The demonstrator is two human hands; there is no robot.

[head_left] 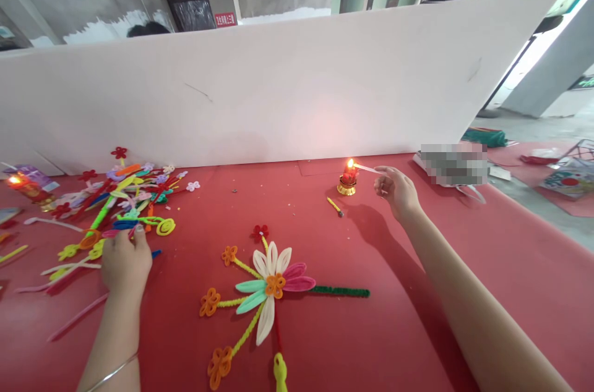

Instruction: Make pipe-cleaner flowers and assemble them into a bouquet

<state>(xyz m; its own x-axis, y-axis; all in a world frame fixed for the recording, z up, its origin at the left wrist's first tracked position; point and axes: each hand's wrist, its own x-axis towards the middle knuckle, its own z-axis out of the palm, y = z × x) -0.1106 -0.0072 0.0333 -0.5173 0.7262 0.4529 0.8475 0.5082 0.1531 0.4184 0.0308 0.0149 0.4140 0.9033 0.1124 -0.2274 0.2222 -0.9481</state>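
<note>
My right hand (398,193) pinches a thin whitish glue stick (366,168), its far tip at the flame of a lit red candle (351,174) in a gold-coloured holder (346,188). My left hand (126,259) is at the near edge of a pile of coloured pipe-cleaner pieces (134,185), fingers closed on a pink pipe-cleaner petal (112,234) that it partly hides. Between my hands lies a pipe-cleaner flower (275,285) with white, mint and pink petals, an orange centre, a dark green stem (341,291) and yellow stalks tipped with small blossoms.
A second lit candle (28,187) stands at the far left. A short yellow stick (335,206) lies before the right candle. A white board (260,95) borders the red table (371,342) at the back. A bag (452,169) lies right; people show beyond the board.
</note>
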